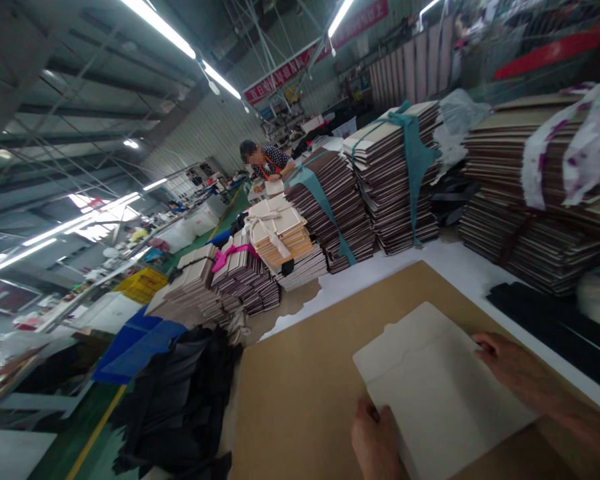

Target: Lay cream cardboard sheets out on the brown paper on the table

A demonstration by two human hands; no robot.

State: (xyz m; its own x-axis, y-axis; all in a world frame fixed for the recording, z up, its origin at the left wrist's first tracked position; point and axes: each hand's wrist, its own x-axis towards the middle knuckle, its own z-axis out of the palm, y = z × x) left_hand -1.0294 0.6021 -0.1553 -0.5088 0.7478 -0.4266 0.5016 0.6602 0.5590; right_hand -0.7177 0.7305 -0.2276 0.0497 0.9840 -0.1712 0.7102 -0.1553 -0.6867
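We hold a pale card sheet flat on a big brown board on the tabletop. Our left hand pinches the near edge of the sheet, thumb on top. Our right hand lies on the far right corner; its fingers press down, and we cannot tell if they grip the edge.

The sheet could slide on the smooth brown board if one hand lets go. It could also bend at the notch in its top edge if we push too hard.

Tall tied stacks of boards stand close behind, and another stack sits to the right. A dark strip lies just beside the brown board. A pile of black pieces hangs off the left side. These leave little room to move the sheet. Another person works far away.
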